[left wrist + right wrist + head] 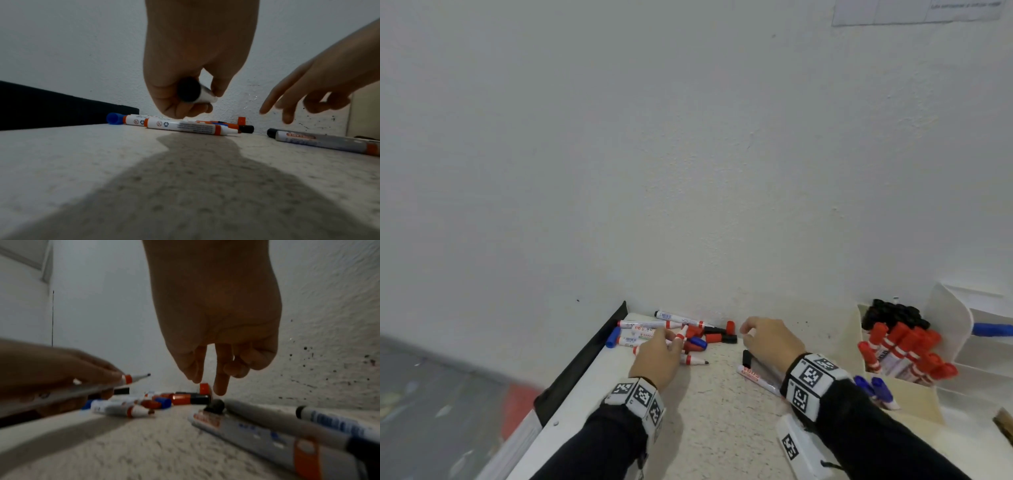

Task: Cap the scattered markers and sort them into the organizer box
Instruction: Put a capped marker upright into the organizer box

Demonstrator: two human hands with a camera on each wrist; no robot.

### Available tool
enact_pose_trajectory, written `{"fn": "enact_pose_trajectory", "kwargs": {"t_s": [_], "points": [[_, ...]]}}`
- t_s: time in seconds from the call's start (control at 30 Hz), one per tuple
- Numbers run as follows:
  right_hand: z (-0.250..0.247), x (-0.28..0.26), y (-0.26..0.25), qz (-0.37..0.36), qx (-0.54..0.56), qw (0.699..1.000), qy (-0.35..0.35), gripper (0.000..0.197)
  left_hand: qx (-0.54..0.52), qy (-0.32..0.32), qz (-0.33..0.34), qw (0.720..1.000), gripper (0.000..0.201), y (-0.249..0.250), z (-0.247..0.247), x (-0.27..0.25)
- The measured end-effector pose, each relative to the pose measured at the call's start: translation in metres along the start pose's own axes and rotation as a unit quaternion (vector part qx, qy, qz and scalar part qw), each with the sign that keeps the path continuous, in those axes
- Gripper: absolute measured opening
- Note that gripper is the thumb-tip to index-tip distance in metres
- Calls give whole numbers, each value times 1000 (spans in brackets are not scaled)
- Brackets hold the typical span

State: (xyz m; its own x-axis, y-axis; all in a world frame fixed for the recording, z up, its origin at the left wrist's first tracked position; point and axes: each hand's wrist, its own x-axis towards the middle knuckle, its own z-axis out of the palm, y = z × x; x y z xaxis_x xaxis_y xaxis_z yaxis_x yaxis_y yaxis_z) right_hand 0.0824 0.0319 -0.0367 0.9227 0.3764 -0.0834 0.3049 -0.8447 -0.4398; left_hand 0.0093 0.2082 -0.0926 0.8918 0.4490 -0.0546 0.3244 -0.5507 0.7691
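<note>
Speckled pale surface (709, 404) set in corner, rough white wall (688, 154) behind, ink specks low on wall at right. Black strip (585, 356) along surface's left edge. Left hand (657, 356) fingers curled round uncapped marker (681, 335), tip raised. Right hand (770, 341) loosely spread, empty, above loose caps (717, 337). Scattered markers (647, 330) heaped near wall. Organizer box (959, 329) at right, capped red markers (904, 353) inside.
</note>
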Motion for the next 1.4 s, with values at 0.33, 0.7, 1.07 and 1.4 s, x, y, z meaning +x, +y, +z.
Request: {"fn": "enact_pose_trajectory", "kwargs": {"t_s": [0.33, 0.7, 1.07, 1.4], "points": [[45, 21, 16, 8, -53, 998, 23, 14, 42, 28, 37, 998, 10, 1, 24, -6], [38, 2, 8, -94, 278, 951, 93, 19, 34, 13, 88, 995, 16, -2, 33, -7], [53, -7, 3, -77, 260, 963, 15, 40, 174, -15, 163, 971, 31, 7, 27, -10], [47, -9, -21, -185, 308, 933, 23, 35, 121, -13, 229, 966, 34, 15, 23, -14]]}}
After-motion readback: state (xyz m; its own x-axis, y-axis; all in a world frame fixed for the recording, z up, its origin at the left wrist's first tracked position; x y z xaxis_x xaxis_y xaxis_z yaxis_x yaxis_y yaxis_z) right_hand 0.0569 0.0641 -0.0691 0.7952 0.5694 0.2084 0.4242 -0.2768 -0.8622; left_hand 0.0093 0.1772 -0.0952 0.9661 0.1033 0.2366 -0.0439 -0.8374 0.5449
